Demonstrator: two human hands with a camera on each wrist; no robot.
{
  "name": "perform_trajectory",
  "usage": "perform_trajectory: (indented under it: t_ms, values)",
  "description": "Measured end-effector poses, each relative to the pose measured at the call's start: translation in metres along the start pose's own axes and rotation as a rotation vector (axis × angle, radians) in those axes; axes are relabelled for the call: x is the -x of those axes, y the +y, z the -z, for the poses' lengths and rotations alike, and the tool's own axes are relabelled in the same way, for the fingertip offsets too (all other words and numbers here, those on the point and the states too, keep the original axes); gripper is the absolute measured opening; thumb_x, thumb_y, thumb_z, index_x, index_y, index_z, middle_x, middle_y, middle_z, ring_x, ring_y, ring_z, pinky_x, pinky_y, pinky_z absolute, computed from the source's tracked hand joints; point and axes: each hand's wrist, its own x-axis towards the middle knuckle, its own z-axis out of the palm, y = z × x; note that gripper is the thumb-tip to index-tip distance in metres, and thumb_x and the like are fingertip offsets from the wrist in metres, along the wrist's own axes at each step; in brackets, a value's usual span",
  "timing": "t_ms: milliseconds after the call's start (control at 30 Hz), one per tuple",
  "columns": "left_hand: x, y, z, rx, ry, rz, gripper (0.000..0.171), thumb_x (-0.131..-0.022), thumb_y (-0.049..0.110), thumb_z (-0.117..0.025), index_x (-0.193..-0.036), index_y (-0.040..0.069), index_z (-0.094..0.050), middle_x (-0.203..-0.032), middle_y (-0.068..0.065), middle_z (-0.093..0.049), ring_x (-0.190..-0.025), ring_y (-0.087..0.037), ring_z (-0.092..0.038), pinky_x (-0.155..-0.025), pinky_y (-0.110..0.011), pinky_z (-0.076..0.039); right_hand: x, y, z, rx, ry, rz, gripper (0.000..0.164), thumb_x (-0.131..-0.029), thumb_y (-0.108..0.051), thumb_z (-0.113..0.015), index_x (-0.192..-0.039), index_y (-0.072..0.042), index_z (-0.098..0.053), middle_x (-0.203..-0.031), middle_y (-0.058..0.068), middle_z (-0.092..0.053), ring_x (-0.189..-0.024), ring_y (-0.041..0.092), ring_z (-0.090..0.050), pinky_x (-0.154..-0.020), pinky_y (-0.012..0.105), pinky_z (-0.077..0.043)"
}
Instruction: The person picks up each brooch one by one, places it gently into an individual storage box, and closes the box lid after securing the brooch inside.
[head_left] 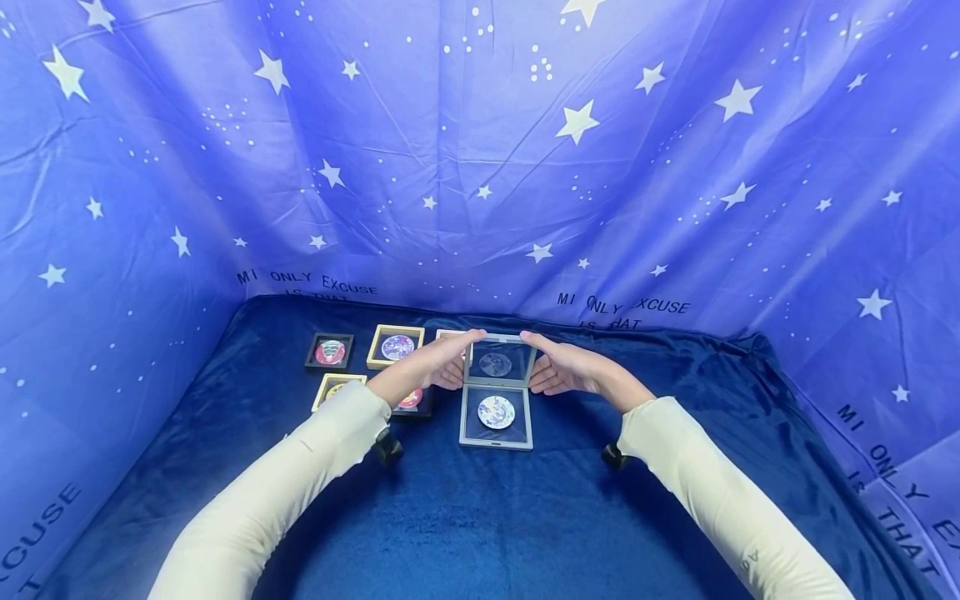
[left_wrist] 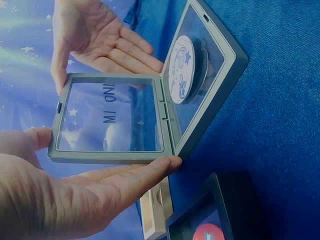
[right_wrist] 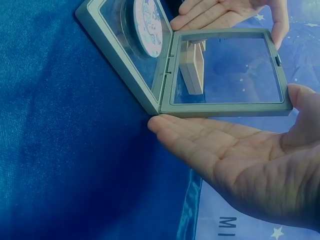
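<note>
A grey square display case [head_left: 464,440] with clear panes lies on the blue cloth, its lid [head_left: 497,382] raised from the hinge. A round patterned badge [head_left: 496,412] sits on the base pane, and a fainter image of it shows in the lid. My left hand [head_left: 435,362] is at the lid's left side, thumb on the top corner and straight fingers [left_wrist: 145,172] reaching along the edge toward the hinge. Opposite, my right hand [head_left: 570,367] touches the right side the same way, with thumb at the top corner and extended fingers [right_wrist: 185,142] near the hinge.
To the left stand several smaller cases: a black one [head_left: 307,363] with a red badge, a yellow-framed one [head_left: 372,358] with a blue badge, and others partly behind my left arm. Blue star-printed curtain [head_left: 480,167] surrounds the cloth-covered table [head_left: 450,517].
</note>
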Motion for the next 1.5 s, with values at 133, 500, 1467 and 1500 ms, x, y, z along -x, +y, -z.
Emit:
perform_trajectory:
  t_ms: [133, 500, 1467, 1500]
  values:
    - [-0.001, -0.001, 0.002, -0.022, -0.007, -0.003, 0.086, -0.098, 0.059, -0.047, -0.147, -0.011, -0.039, -0.139, -0.038, -0.052, -0.127, -0.047, -0.057, -0.109, -0.05, -0.048, 0.0, 0.001, 0.001, 0.01, -0.006, 0.004, 0.1, -0.098, -0.074, -0.033, -0.143, 0.015, -0.043, -0.14, 0.031, -0.057, -0.133, 0.039, -0.057, -0.114, 0.048, -0.043]
    - [0.004, -0.005, 0.01, -0.08, -0.063, -0.025, 0.084, -0.097, 0.056, -0.055, -0.144, -0.013, -0.044, -0.14, -0.035, -0.054, -0.129, -0.043, -0.059, -0.109, -0.048, -0.048, 0.0, 0.01, 0.004, 0.039, -0.059, 0.07, 0.089, -0.102, -0.064, -0.038, -0.145, 0.014, -0.043, -0.146, 0.033, -0.051, -0.137, 0.04, -0.053, -0.116, 0.049, -0.04]
    - [0.015, -0.013, 0.009, -0.55, -0.104, -0.236, 0.069, -0.081, 0.042, -0.084, -0.128, -0.005, -0.066, -0.136, -0.016, -0.065, -0.124, -0.024, -0.059, -0.108, -0.043, -0.048, 0.009, 0.03, -0.002, 0.368, 0.006, 0.302, 0.079, -0.082, -0.048, -0.083, -0.139, 0.001, -0.059, -0.14, 0.02, -0.062, -0.133, 0.035, -0.059, -0.109, 0.051, -0.047]
    - [0.015, -0.014, 0.008, -0.559, -0.097, -0.242, 0.069, -0.081, 0.041, -0.084, -0.129, -0.005, -0.066, -0.136, -0.016, -0.066, -0.123, -0.023, -0.059, -0.107, -0.043, -0.049, 0.009, 0.03, -0.002, 0.368, 0.007, 0.306, 0.079, -0.082, -0.047, -0.083, -0.139, 0.002, -0.059, -0.14, 0.021, -0.062, -0.133, 0.035, -0.058, -0.108, 0.051, -0.048]
